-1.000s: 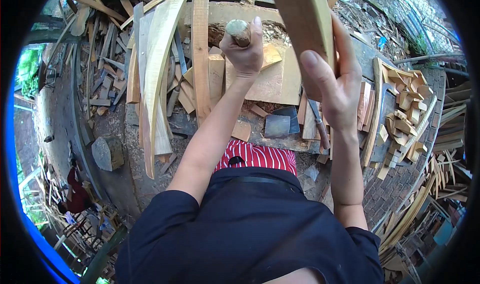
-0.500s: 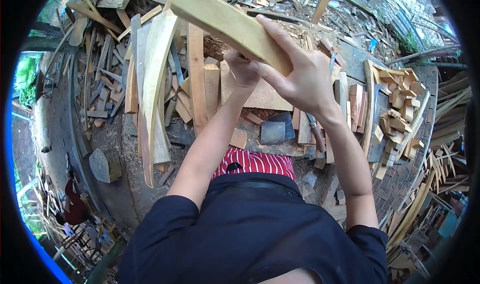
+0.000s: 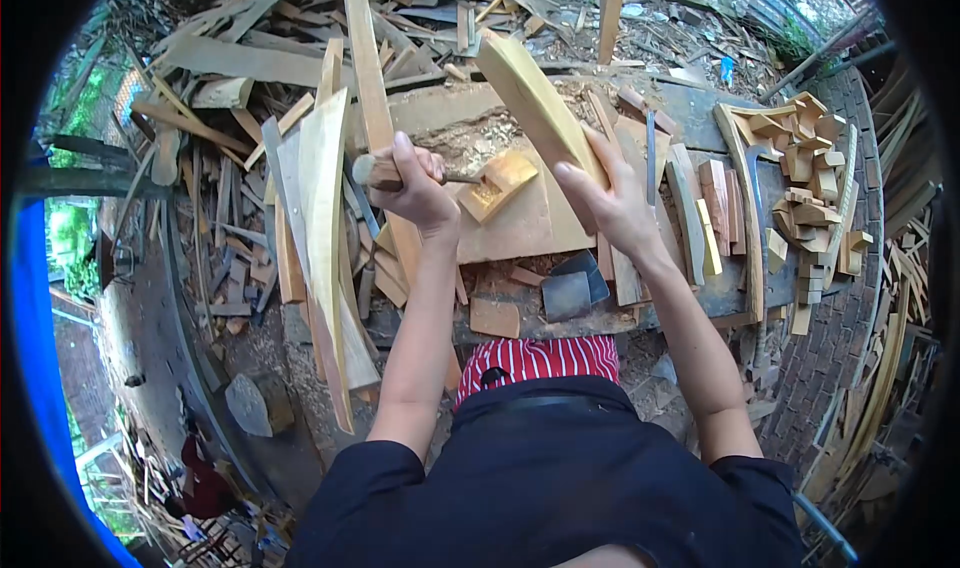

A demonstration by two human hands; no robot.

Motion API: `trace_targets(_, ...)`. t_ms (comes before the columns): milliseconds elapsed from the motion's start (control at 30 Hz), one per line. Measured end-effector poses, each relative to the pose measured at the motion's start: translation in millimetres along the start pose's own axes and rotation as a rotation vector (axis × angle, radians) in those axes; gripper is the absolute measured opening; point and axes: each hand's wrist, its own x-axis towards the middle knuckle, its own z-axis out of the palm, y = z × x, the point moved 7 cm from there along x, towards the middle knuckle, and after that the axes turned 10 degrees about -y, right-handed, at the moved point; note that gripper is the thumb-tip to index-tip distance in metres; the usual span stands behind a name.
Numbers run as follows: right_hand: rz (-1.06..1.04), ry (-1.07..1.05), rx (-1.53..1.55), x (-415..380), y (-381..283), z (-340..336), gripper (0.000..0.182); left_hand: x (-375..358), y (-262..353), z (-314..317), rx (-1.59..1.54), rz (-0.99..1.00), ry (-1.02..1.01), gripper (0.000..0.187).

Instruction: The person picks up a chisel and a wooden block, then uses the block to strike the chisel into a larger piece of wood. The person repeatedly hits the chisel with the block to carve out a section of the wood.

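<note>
My left hand point(image 3: 422, 190) is wrapped round the wooden handle of a chisel-like tool point(image 3: 384, 172), its thin metal shaft pointing right. The tip of the shaft reaches a notched yellow wood block point(image 3: 498, 184) on a flat board point(image 3: 545, 218). My right hand point(image 3: 622, 196) grips the lower end of a long, thick piece of pale wood point(image 3: 538, 103), held tilted with its far end up and to the left. A gap lies between this piece and the tool.
Long planks point(image 3: 322, 208) lean on the bench at the left. Small cut blocks point(image 3: 815, 183) are stacked at the right. Dark metal plates point(image 3: 567, 295) lie near the bench's front edge. Wood scraps point(image 3: 430, 18) cover the ground beyond.
My left hand has moved left, away from the pale wood piece, and the tool in it now shows. The pale piece has turned more upright. The notched block has come into view.
</note>
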Motion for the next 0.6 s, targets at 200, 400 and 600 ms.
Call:
trace_targets(200,-0.143,0.066,-0.008,-19.1,13.6,-9.2,0.062,-5.8,-18.2,2.1,0.032,-0.025,-0.026,0.028)
trace_targets(400,-0.12,0.06,0.008,-20.2,23.0,-9.5,0.062,-12.0,-26.4,10.0,0.076,-0.027,-0.068,0.019)
trace_targets(600,-0.197,0.041,0.03,-22.0,-27.0,-3.9,0.064,-17.7,-38.8,10.4,0.147,0.008,-0.132,0.018)
